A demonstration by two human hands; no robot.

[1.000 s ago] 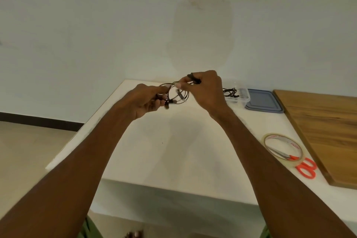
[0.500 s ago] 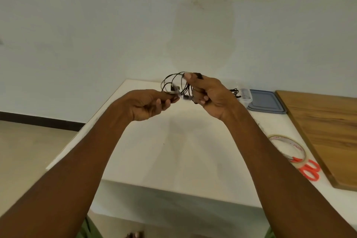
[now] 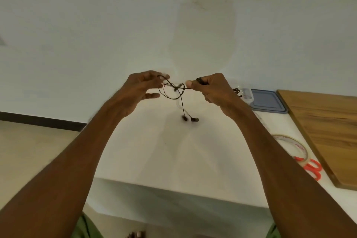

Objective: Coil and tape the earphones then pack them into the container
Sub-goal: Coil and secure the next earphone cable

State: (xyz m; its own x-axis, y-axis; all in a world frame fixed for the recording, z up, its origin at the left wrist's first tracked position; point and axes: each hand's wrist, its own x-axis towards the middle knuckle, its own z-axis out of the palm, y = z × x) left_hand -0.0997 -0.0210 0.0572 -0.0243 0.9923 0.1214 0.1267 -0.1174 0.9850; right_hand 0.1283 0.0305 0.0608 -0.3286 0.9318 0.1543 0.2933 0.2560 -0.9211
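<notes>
Hands have pulled apart and the coil has sprung open. The earphones [image 3: 174,93] now hang between them above the desk [image 3: 164,152], buds dangling. Right hand [image 3: 214,91] pinches one end; left hand [image 3: 142,88] seems to pinch the cord, other fingers [image 3: 152,95] spread (blurred). Coiling needs redoing; tape [image 3: 287,147] and container [image 3: 249,99] are untouched. Mid-desk is open, front edge near.

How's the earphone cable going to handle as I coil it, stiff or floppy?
Likely floppy: the cable sags in loose loops from the right hand, which pinches it. The earbuds hang below, so they'd probably swing and tug coils open. It looks thin and light, so it may slip from that pinch.
</notes>
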